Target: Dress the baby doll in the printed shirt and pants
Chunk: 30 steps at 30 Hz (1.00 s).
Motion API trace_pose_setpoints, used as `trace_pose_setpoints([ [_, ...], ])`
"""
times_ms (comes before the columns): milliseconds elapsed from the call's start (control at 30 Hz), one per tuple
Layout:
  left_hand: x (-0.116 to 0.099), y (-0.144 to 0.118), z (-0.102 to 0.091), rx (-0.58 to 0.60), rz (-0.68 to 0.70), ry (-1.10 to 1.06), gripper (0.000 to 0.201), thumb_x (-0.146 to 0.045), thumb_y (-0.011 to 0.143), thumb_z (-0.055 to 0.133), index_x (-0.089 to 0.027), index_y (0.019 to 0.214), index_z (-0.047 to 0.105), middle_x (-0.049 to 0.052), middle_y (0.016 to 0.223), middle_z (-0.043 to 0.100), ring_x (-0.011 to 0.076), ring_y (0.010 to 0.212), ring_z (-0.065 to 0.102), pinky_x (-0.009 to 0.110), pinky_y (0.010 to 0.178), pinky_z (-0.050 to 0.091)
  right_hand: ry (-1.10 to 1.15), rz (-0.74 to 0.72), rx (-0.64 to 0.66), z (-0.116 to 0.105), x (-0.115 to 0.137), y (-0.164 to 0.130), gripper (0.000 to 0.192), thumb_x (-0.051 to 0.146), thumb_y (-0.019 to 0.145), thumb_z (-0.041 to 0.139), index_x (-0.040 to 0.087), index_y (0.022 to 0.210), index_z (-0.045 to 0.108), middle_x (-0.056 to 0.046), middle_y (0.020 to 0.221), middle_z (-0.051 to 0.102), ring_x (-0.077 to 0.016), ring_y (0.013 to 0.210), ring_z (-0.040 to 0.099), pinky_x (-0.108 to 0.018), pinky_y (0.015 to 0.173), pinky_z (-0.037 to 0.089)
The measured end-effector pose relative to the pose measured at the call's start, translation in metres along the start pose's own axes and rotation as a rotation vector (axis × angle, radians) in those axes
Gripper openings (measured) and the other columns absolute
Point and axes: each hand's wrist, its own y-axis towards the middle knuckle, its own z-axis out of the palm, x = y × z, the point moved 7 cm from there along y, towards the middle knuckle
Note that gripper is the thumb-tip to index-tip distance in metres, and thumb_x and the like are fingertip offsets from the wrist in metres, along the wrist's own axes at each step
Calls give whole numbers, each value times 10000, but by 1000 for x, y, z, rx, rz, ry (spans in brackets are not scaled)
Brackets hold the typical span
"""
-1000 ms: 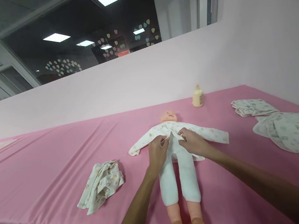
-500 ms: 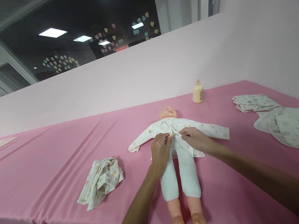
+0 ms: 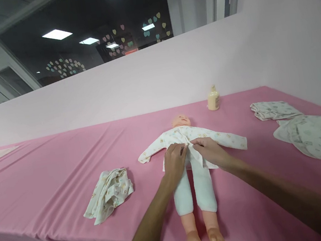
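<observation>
A soft-bodied baby doll (image 3: 192, 180) with a plastic head and bare plastic feet lay on its back at the centre of the frame, its long axis running from the head at mid-frame down to the feet at the bottom edge — straight out ahead of the person. It wore a white printed cotton baby top (image 3: 193, 136) with both sleeves spread sideways. The left hand (image 3: 175, 161) and the right hand (image 3: 210, 150) met at the doll's waist, side by side and almost touching, each pinching one front edge of the top at the middle opening; both looked closed on the fabric, and whether a tie or a snap sat between them was too small to tell. Neither hand was nearer than the other.

The doll rested on a long table under a pink cloth (image 3: 50, 173). At lower left lay a crumpled cream printed garment (image 3: 108, 194), well apart from the doll. At right lay a spread pale green printed cloth (image 3: 313, 134). Beyond the head, by the pale pink wall — a small cream plastic lotion bottle (image 3: 213, 98), upright. No open container showed anywhere.
</observation>
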Motion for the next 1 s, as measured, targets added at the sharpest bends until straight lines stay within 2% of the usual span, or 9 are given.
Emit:
trace_pose_setpoints([
  [100,-3,-1,2,-8,45,33,193,-218,959,504,-181,861,667,34,796,675,175,774,569,304,686,429,53,11,37,7,1,-4,219,310,861,457,198,865,644,26,616,555,-137,537,578,-249,555,415],
  [200,-3,-1,3,-9,60,54,204,-199,953,502,-179,820,655,32,760,651,171,743,545,296,664,410,53,-20,43,11,6,-8,251,366,895,440,198,821,611,52,544,485,-121,462,510,-247,517,389],
  [300,-3,-1,3,1,48,56,219,-164,945,491,-178,783,638,25,731,630,163,711,522,288,645,387,-15,-107,35,13,12,-12,320,391,929,402,203,736,576,34,557,502,-144,559,547,-258,566,421],
  [400,-2,-1,2,2,24,38,200,-153,936,495,-176,791,631,25,735,628,163,713,515,286,643,378,-142,-236,-41,11,17,-14,340,373,947,402,202,741,611,-56,883,650,-197,922,618,-320,817,481],
  [467,-1,-1,1,0,4,21,199,-171,942,490,-177,796,625,26,739,629,164,716,515,286,641,375,-218,-279,-93,11,17,-17,318,363,949,417,201,824,660,-102,1195,608,-231,1146,562,-378,966,446],
  [533,-1,-1,1,1,-15,6,214,-184,950,474,-181,790,617,28,742,630,164,714,517,287,642,373,-259,-299,-111,13,16,-19,302,349,955,415,205,905,677,-108,1349,537,-246,1247,513,-409,1027,419],
  [767,1,-2,1,12,-47,-19,253,-167,947,466,-187,725,587,27,731,628,165,704,508,287,629,342,-262,-334,-105,18,19,-25,280,297,979,382,230,926,648,-56,1107,686,-210,1161,591,-367,983,462],
  [867,1,-3,1,16,-72,-31,249,-172,950,464,-187,737,592,28,746,643,171,723,514,293,643,345,-249,-336,-113,20,18,-23,278,289,972,394,225,988,665,-63,1164,681,-219,1181,589,-382,998,465],
  [1000,0,-3,1,36,-129,-83,238,-177,955,442,-189,773,594,24,785,661,170,736,522,295,661,356,-206,-356,-128,24,13,-20,332,280,970,397,234,1187,644,-67,1303,629,-216,1263,549,-401,1070,436],
])
